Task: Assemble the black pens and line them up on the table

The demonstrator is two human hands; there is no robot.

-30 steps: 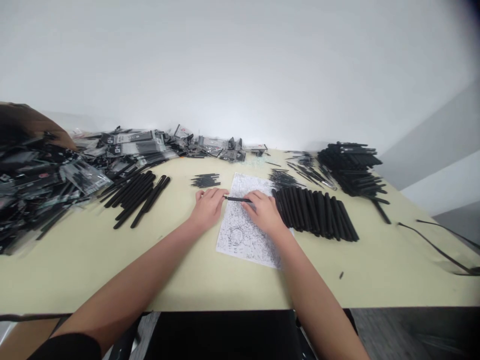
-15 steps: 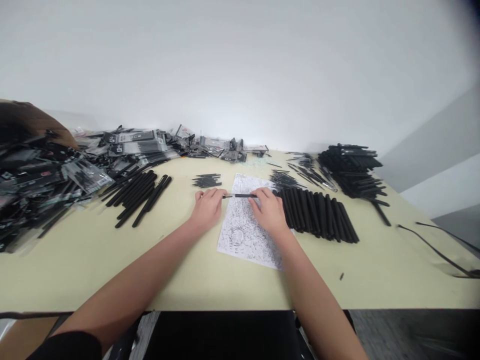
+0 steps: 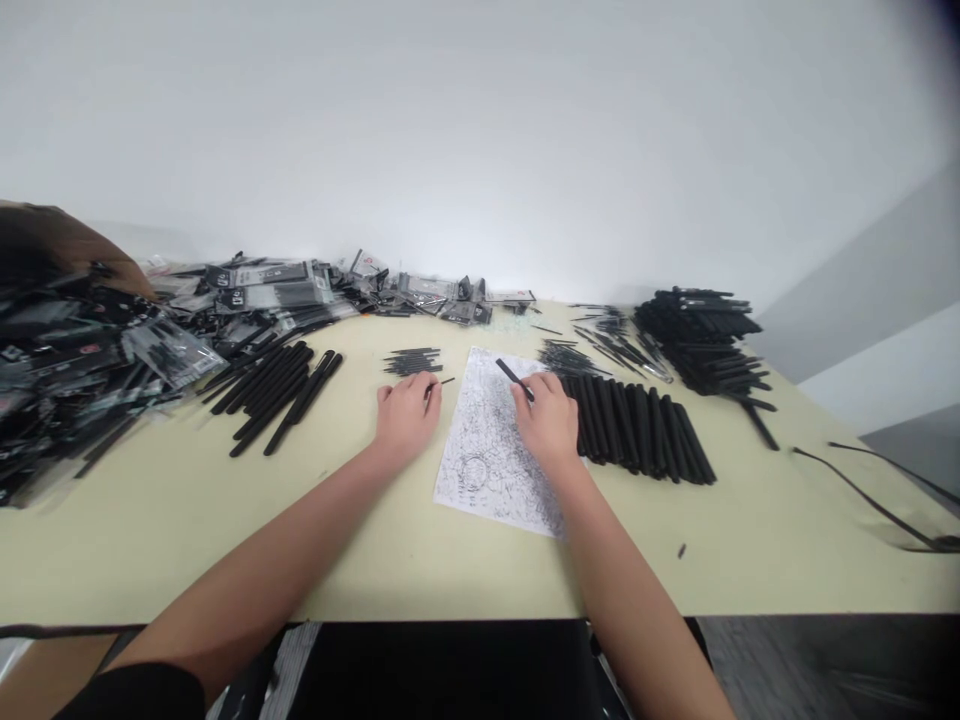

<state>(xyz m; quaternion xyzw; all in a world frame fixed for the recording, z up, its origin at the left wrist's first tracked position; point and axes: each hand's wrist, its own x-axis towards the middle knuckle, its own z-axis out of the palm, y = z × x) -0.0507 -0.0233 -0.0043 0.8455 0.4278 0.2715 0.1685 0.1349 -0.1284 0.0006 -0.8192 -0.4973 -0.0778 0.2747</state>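
My left hand (image 3: 405, 415) rests on the pale yellow table (image 3: 375, 520) left of a scribbled sheet of paper (image 3: 491, 450), fingers pinched on a thin black refill (image 3: 437, 386) that pokes out to the right. My right hand (image 3: 550, 418) lies on the sheet's right side, closed on a black pen barrel (image 3: 513, 378) that points up and to the left. A row of black pen barrels (image 3: 637, 425) lies just right of my right hand. A small bunch of thin refills (image 3: 412, 361) lies just beyond my left hand.
A group of black pens (image 3: 274, 395) lies at the left. Packaged pens in clear bags (image 3: 97, 350) are heaped along the far left and back edge. A tall stack of black pens (image 3: 705, 335) and loose thin parts (image 3: 607, 340) sit at the far right. A black strap (image 3: 877, 495) lies near the right edge.
The two hands held one pen between them; now they have drawn apart, the left keeping the thin refill and the right tilting the barrel up and away.
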